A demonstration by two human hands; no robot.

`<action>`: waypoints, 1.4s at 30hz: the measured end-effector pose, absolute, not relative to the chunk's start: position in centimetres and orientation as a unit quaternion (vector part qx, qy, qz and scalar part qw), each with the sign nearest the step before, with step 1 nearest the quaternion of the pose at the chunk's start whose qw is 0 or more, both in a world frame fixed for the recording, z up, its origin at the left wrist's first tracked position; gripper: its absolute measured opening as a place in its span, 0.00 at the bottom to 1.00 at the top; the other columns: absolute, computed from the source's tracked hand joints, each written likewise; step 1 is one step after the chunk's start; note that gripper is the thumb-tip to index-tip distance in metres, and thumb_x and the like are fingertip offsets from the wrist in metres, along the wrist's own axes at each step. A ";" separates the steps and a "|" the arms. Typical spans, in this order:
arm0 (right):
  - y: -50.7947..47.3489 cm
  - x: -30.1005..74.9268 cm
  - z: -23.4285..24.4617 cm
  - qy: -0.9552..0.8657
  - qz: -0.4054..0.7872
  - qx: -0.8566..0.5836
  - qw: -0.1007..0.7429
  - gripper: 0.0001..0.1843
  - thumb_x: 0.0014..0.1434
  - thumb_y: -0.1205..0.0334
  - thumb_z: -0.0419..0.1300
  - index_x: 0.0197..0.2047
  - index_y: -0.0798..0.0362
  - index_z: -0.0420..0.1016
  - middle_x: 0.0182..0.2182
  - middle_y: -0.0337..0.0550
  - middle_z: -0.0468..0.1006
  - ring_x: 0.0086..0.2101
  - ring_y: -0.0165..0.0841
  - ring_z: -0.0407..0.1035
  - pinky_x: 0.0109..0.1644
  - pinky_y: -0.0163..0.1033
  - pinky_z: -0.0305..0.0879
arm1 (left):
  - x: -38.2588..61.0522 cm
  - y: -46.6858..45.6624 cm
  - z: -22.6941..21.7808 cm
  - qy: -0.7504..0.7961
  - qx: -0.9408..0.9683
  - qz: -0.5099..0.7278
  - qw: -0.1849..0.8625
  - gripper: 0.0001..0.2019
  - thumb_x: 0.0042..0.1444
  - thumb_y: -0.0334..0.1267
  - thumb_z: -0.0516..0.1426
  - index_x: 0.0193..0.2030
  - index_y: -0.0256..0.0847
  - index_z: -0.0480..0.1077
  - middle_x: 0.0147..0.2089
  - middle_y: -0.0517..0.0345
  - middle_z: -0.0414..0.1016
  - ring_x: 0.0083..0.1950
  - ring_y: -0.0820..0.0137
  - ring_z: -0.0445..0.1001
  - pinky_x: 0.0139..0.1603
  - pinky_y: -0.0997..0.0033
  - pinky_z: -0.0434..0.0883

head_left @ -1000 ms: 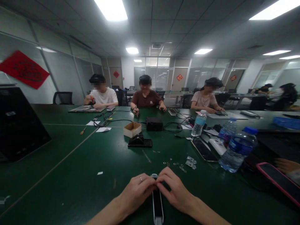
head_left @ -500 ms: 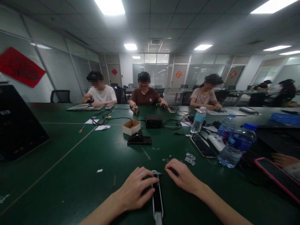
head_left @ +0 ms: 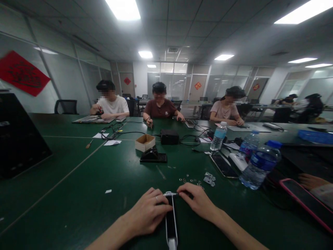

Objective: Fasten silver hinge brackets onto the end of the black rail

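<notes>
Black bar [head_left: 171, 222] flat on green tabletop [head_left: 78, 194] under left hand [head_left: 145, 213], fingers curled over far half, pressing down. Long axis runs straight away from wearer; far tip meets right hand [head_left: 199, 203] fingers, pinched on thin silver pin [head_left: 170, 194] lying crosswise. Risk: pin slips from pinch, lost among loose metal bits [head_left: 191, 180] just beyond right fingers; bar skids if left press eases.

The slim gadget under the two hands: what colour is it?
Black with a pale rim, the gadget shows best in the head view.
</notes>
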State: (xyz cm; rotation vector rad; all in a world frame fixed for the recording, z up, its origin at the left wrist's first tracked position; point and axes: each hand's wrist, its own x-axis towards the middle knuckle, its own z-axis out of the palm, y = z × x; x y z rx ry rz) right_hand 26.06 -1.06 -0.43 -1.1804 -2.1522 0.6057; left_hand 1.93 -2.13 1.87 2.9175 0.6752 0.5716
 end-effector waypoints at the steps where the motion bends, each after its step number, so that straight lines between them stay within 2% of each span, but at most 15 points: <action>1: -1.0 26.1 -0.5 -0.810 0.230 -0.445 0.304 0.09 0.63 0.64 0.53 0.41 0.52 0.75 0.37 0.42 0.78 0.37 0.33 0.71 0.43 0.38 0.68 | 1.9 -2.1 1.8 0.219 0.956 0.189 0.045 0.16 0.60 0.28 0.51 0.52 0.45 0.69 0.45 0.54 0.75 0.44 0.64 0.68 0.43 0.64 0.62; 6: -0.8 26.3 -0.9 -0.807 0.235 -0.444 0.311 0.10 0.64 0.62 0.54 0.42 0.52 0.76 0.38 0.42 0.78 0.38 0.33 0.72 0.44 0.39 0.68 | 2.0 -2.2 2.0 0.215 0.960 0.174 0.042 0.19 0.57 0.24 0.52 0.53 0.46 0.68 0.47 0.55 0.75 0.45 0.64 0.69 0.46 0.64 0.61; 10: -0.8 26.3 -0.8 -0.813 0.242 -0.441 0.293 0.09 0.63 0.62 0.55 0.42 0.51 0.76 0.38 0.41 0.78 0.37 0.32 0.72 0.40 0.36 0.69 | 2.0 -2.1 2.0 0.206 0.962 0.177 0.039 0.20 0.56 0.23 0.52 0.53 0.46 0.69 0.46 0.56 0.75 0.45 0.65 0.69 0.46 0.64 0.61; 23: -0.8 25.8 -1.0 -0.811 0.230 -0.458 0.282 0.09 0.57 0.66 0.57 0.39 0.53 0.77 0.32 0.40 0.78 0.31 0.30 0.71 0.35 0.34 0.68 | 1.7 -1.5 1.1 0.185 0.961 0.205 0.012 0.15 0.64 0.26 0.50 0.50 0.47 0.71 0.45 0.56 0.77 0.42 0.66 0.69 0.42 0.65 0.62; 30: -1.0 25.2 -0.8 -0.807 0.244 -0.456 0.286 0.08 0.58 0.65 0.58 0.41 0.51 0.76 0.36 0.40 0.78 0.35 0.31 0.72 0.39 0.35 0.68 | 1.7 -1.4 0.6 0.178 0.960 0.217 0.014 0.15 0.65 0.26 0.48 0.48 0.46 0.72 0.43 0.56 0.78 0.41 0.67 0.70 0.42 0.66 0.62; 38: -1.1 25.3 -0.7 -0.808 0.238 -0.455 0.288 0.10 0.56 0.66 0.60 0.43 0.52 0.75 0.38 0.41 0.77 0.37 0.33 0.71 0.41 0.37 0.69 | 1.8 -1.2 -0.3 0.218 0.922 0.320 0.006 0.11 0.66 0.29 0.46 0.45 0.41 0.69 0.39 0.54 0.77 0.35 0.68 0.70 0.36 0.68 0.62; 42: -1.1 25.4 -0.8 -0.811 0.229 -0.453 0.291 0.10 0.56 0.66 0.60 0.43 0.52 0.75 0.37 0.41 0.77 0.37 0.33 0.72 0.41 0.37 0.69 | 1.9 -1.2 -0.3 0.245 0.912 0.329 0.036 0.10 0.66 0.29 0.47 0.45 0.40 0.68 0.37 0.55 0.76 0.36 0.68 0.70 0.37 0.69 0.63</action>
